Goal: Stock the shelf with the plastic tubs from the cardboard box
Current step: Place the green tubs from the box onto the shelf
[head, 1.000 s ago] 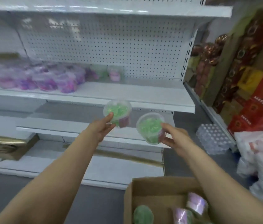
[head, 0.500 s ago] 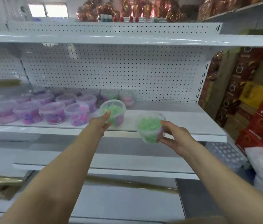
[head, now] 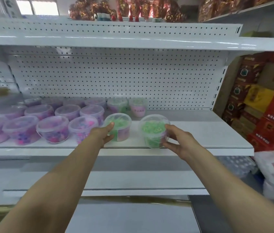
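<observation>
I see a white metal shelf (head: pixel 200 130) with a pegboard back; on its left stand rows of clear plastic tubs of purple bits (head: pixel 52 128), with two green-filled clear tubs (head: pixel 122 125) beside them.

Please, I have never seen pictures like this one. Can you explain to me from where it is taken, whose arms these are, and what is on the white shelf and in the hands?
There is no machine here. A person wears a wide camera on the head, so you look forward and down along their two bare arms.

They stand before a white shop shelf with a perforated back wall. On its left part stand rows of clear plastic tubs with purple and pink contents, and at the back two more tubs, one partly green.

The left hand grips a tub of green contents that sits next to the purple ones. The right hand grips a second green tub near the shelf's front edge; whether it fully rests on the shelf, I cannot tell.

To the right are stacked red and yellow boxes. The cardboard box is not in view.
</observation>
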Motion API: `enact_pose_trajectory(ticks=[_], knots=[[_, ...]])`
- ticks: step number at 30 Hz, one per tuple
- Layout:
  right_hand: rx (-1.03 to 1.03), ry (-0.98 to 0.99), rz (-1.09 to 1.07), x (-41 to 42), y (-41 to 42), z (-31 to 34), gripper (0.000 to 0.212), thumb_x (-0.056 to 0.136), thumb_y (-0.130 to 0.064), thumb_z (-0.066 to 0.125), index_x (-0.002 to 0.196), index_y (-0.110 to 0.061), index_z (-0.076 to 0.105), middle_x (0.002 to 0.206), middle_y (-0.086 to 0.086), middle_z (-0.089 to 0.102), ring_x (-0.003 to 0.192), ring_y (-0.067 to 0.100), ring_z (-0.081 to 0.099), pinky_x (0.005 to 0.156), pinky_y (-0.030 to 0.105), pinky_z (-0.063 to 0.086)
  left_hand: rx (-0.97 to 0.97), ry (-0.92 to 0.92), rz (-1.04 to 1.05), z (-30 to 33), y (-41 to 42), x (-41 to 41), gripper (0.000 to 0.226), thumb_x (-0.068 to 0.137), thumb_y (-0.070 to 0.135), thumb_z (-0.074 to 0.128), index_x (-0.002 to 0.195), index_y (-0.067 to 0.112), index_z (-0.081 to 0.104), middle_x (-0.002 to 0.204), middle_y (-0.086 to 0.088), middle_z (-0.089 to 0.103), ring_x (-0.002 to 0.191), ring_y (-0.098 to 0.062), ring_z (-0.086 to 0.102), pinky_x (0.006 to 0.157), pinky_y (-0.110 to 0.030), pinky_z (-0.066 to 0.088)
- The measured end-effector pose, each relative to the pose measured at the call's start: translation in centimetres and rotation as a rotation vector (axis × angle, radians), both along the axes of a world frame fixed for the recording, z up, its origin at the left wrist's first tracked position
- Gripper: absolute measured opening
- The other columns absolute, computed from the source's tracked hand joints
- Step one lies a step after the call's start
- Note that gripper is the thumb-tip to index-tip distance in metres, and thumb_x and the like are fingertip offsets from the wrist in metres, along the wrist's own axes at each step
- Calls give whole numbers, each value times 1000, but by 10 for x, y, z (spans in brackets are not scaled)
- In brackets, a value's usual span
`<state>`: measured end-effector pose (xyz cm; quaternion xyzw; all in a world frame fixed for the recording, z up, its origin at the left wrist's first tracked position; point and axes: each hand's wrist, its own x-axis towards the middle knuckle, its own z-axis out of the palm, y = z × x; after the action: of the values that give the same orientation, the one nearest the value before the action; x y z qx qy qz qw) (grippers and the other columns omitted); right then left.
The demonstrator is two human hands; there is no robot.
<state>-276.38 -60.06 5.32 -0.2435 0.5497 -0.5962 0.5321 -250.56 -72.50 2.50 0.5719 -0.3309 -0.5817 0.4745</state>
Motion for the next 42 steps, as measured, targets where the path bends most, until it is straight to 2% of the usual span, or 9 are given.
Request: enact_pose_trajectory(ticks=[4,11,15,17,20,23,28,34,42], knots=[[24,-6,-28,15,-11,-6,36,83,-22,78,109,2,69,124,16,66,65,9,73,82,37,61,6,-88,-36,-6,-8,5,71,78,44,77,130,4,49,126,-9,60,66,-15,69,52,-21,54],[50,3,-104,31,-29,-13,47,83,-22,77,120,3,61,113,11,64,75,14,67,77,37,62,-63,-273,-44,-5,7,5,70,79,55,70,121,1,53,90,-4,62,74,-16,70,37,-14,36],[60,67,-116,38,-30,-11,31,86,-21,73,103,0,58,96,7,60,75,26,69,84,39,60,-190,-391,-19,4,17,9,57,75,58,71,86,3,60,80,-11,61,74,-28,65,71,-39,58],[95,187,-121,38,-35,-15,28,86,-29,72,89,-7,55,90,4,63,80,30,72,80,37,60,-291,-491,-23,8,23,10,49,79,54,69,76,7,56,79,-8,58,75,-26,60,78,-41,53],[151,539,-124,36,-43,-19,51,78,-51,71,97,-4,63,99,8,72,83,31,73,65,33,55,-410,-626,-34,15,33,11,40,82,49,69,94,12,61,91,0,60,89,-22,57,77,-30,43],[144,1017,-70,36,-41,-17,63,79,-57,71,114,-6,58,109,8,66,97,29,64,74,33,48,-511,-716,-88,15,36,13,41,79,49,73,105,18,64,107,4,64,103,-17,57,86,-29,44],[-46,1331,74,39,-40,-14,60,76,-48,79,128,-24,59,127,0,60,99,14,62,87,31,49,-594,-938,-158,10,33,4,44,72,57,74,105,30,66,106,-2,67,112,-24,52,88,-37,48],[-77,1472,155,38,-65,-15,54,76,-50,79,123,-28,63,123,3,62,105,20,61,80,31,49,-643,-1294,-218,8,19,-4,49,72,57,73,115,34,64,120,0,65,116,-26,45,87,-33,38],[-126,1490,144,40,-112,-19,59,74,-57,77,122,-26,63,120,3,63,104,19,62,80,33,53,-637,-1420,-244,13,-31,-1,46,73,57,71,112,34,65,113,2,67,117,-22,48,90,-35,34]])
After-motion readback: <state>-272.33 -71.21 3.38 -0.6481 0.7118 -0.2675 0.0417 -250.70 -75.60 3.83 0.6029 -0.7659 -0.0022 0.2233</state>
